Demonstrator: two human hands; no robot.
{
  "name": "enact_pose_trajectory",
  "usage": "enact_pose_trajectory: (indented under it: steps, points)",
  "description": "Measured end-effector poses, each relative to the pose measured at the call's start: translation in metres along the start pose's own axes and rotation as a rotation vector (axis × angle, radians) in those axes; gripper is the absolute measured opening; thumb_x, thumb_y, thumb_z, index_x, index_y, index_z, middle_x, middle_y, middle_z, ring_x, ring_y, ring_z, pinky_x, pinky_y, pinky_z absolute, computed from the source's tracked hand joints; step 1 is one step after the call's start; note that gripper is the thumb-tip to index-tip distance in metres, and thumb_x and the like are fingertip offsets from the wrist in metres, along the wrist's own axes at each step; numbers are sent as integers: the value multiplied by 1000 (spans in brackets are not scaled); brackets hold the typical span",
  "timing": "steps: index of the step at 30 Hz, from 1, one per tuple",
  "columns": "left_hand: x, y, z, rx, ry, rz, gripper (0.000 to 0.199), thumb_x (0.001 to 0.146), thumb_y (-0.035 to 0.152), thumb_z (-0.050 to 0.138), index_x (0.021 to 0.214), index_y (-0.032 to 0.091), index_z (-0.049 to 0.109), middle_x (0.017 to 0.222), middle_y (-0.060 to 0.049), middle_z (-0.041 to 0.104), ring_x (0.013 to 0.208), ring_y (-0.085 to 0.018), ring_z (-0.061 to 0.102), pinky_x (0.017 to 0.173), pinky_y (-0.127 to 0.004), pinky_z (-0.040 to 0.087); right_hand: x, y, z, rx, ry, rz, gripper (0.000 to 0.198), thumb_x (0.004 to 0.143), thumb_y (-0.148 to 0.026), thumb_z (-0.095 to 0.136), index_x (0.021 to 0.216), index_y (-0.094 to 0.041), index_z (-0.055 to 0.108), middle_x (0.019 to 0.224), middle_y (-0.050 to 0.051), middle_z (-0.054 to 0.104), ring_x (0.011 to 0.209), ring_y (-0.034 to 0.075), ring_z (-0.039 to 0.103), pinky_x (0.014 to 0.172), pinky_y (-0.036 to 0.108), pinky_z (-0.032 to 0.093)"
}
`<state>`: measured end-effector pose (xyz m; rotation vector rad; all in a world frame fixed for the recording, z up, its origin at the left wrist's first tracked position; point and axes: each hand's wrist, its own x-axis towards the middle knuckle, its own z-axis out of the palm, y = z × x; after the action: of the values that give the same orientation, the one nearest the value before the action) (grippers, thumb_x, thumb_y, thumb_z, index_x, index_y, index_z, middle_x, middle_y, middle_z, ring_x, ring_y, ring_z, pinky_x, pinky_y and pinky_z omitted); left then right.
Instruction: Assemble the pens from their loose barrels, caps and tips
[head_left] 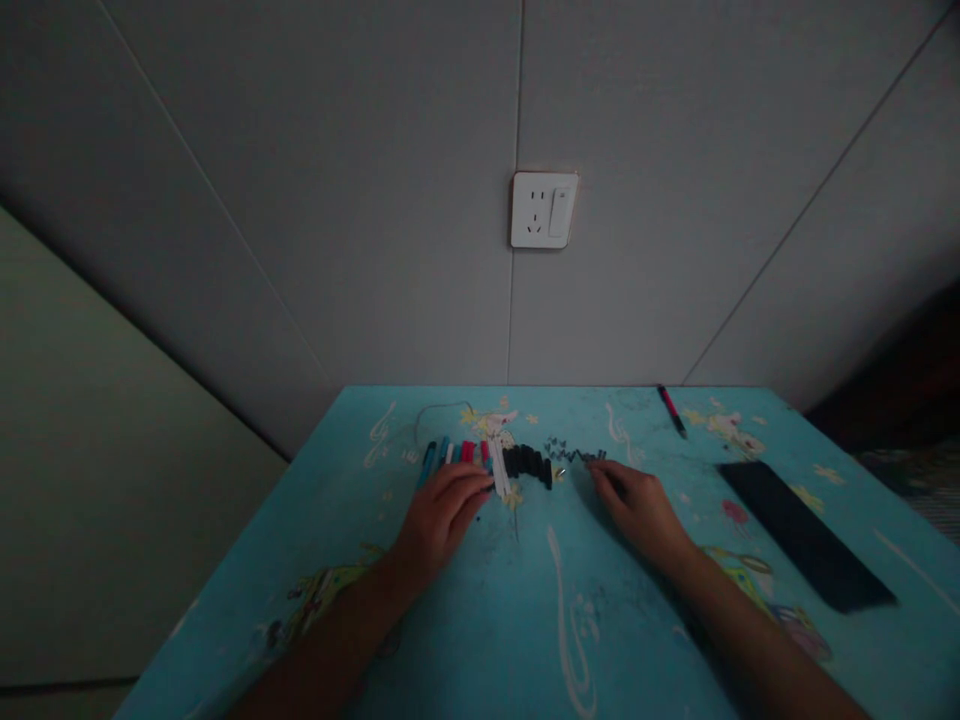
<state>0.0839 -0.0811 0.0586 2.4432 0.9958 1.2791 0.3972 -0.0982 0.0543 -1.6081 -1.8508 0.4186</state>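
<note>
My left hand (444,508) is over a row of small coloured pieces, its fingers bent and drawn together near the white strips (498,466). What lies between its fingertips is hidden. Partly behind that hand are blue barrel-like pieces (427,462) and a red piece (468,451). Several short black pieces (528,463) line up to the right of the strips. My right hand (637,500) is closed in a pinch beside a scatter of tiny grey parts (556,447); anything in the pinch is too small to name. A small shiny metal bit (560,473) lies between the hands.
A pink and black pen (673,412) lies at the back right of the blue patterned table (480,620). Nearer, on the right, is a flat dark rectangular piece (806,535). The wall with a white socket (544,210) borders the table's far edge.
</note>
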Motion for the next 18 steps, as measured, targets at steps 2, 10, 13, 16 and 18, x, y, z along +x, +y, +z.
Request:
enact_pose_trajectory:
  steps: [2, 10, 13, 16, 18]
  points:
    - [-1, 8, 1, -177, 24, -60, 22, 95, 19, 51, 113, 22, 63, 110, -7, 65, 106, -20, 61, 94, -39, 51, -4, -16, 9, 86, -24, -64, 32, 95, -36, 45, 109, -21, 69, 100, 6, 73, 87, 21, 68, 82, 32, 51]
    - [-5, 36, 18, -658, 2, -436, 20, 97, 28, 48, 108, 19, 62, 95, -5, 67, 79, -15, 67, 74, -27, 54, -26, -70, 36, 286, -196, -245, 31, 94, -37, 55, 119, -22, 61, 84, 2, 66, 75, 16, 61, 72, 28, 48]
    - [-4, 44, 15, -651, -4, -464, 20, 97, 29, 48, 105, 18, 62, 91, -4, 69, 78, -15, 67, 74, -26, 52, -27, -70, 34, 255, -209, -225, 21, 95, -35, 52, 103, -20, 64, 79, 1, 63, 71, 15, 58, 67, 26, 46]
    - [-3, 45, 13, -585, -22, -469, 21, 97, 29, 48, 107, 18, 62, 89, -5, 70, 78, -16, 67, 75, -27, 52, -25, -68, 31, 216, -250, -271, 20, 96, -33, 51, 93, -19, 64, 81, 3, 63, 75, 16, 58, 70, 27, 45]
    - [-2, 42, 14, -507, -31, -460, 21, 97, 28, 47, 109, 19, 62, 91, -5, 70, 81, -16, 68, 77, -27, 52, -24, -64, 29, 194, -253, -285, 20, 96, -33, 50, 92, -19, 64, 82, 3, 63, 76, 16, 58, 72, 27, 45]
